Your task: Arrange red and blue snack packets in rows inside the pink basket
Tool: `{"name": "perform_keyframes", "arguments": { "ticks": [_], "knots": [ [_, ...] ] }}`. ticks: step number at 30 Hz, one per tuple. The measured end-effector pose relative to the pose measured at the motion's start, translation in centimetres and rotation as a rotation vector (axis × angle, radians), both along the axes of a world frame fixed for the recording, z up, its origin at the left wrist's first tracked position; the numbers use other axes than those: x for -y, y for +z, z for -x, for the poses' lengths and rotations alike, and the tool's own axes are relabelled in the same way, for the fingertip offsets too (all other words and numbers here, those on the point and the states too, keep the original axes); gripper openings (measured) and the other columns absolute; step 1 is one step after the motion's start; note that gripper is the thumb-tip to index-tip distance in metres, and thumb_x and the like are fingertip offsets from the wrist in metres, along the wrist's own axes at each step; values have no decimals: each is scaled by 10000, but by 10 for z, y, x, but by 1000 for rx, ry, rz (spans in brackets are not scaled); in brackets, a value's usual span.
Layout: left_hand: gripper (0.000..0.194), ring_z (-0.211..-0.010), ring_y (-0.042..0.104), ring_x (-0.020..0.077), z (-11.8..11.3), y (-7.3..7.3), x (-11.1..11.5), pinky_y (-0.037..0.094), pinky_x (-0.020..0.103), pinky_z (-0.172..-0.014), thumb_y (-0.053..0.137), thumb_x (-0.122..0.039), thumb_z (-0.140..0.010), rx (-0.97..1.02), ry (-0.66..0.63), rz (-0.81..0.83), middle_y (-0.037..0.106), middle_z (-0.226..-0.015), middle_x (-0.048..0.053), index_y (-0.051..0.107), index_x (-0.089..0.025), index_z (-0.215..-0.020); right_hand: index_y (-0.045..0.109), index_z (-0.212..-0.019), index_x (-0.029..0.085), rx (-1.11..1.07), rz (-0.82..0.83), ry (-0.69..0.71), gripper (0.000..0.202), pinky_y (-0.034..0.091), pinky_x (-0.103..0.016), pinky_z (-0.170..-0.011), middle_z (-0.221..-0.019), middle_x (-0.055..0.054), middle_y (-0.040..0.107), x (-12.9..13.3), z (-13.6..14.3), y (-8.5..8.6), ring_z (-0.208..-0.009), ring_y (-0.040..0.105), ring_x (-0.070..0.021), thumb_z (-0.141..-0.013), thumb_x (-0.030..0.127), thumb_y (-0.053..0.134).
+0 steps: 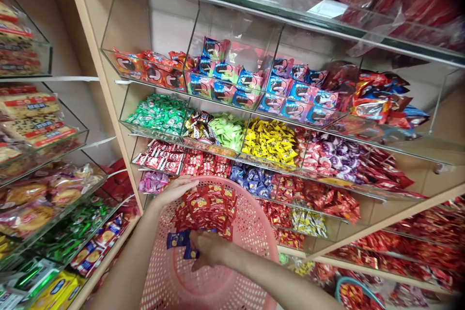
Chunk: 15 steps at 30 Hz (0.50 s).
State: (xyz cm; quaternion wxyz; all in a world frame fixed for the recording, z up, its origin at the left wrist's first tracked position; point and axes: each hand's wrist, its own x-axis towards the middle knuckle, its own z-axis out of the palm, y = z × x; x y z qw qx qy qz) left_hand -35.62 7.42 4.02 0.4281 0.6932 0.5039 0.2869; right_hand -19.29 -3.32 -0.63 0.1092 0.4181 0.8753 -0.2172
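A pink perforated plastic basket [262,223] is tilted in front of me, its opening facing me. My left hand [178,191] grips its upper left rim. Inside, my right hand [209,250] has its fingers closed around several small dark blue candy packets [178,239], which stick out to the left. Just above that hand, a pile of red candy packets [205,206] with orange pictures lies in the upper part of the basket. Some of the fingertips of my right hand are hidden behind the packets.
Glass shelves with dividers hold green candies [158,114], yellow packets [271,141], blue candies [251,179] and blue-pink cookie packs [223,89]. A wooden upright [103,77] separates the left shelves, stacked with bagged pastries [31,203]. A teal-rimmed basket [339,283] stands at lower right.
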Motion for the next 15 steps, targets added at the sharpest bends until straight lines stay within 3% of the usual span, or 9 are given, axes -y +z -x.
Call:
{"name": "perform_keyframes", "arguments": {
  "ticks": [2,5,10,15],
  "knots": [
    [473,-1148,440,230,0,0,0,284,306,-1002,480,-618,-676,-8,4,7,569,-1175,35,702,-207,-751,467,-1110,115,92,-83,8,648,446,-280,-566,-995,-141,616,9,9,-5,-791,612,-248,-553,325,723],
    [501,-1092,484,235,0,0,0,318,311,-975,478,-638,-655,3,-2,-5,623,-1075,37,700,-198,-742,452,-1145,102,178,-105,39,632,479,-317,-615,-968,-152,629,20,5,-14,-825,622,-269,-592,274,705],
    [509,-1033,521,243,0,-1,1,358,309,-933,495,-641,-628,18,15,-11,657,-992,43,705,-190,-736,504,-1107,113,278,-6,-27,585,487,-319,-656,-922,-135,659,23,-37,-11,-849,629,-285,-567,211,706],
    [478,-1079,495,241,-1,-2,-1,345,308,-950,492,-621,-654,-8,23,-18,609,-1100,30,706,-207,-763,470,-1157,128,383,14,-130,596,480,-305,-702,-920,-125,668,21,-77,5,-865,631,-273,-597,157,671]
  ]
}}
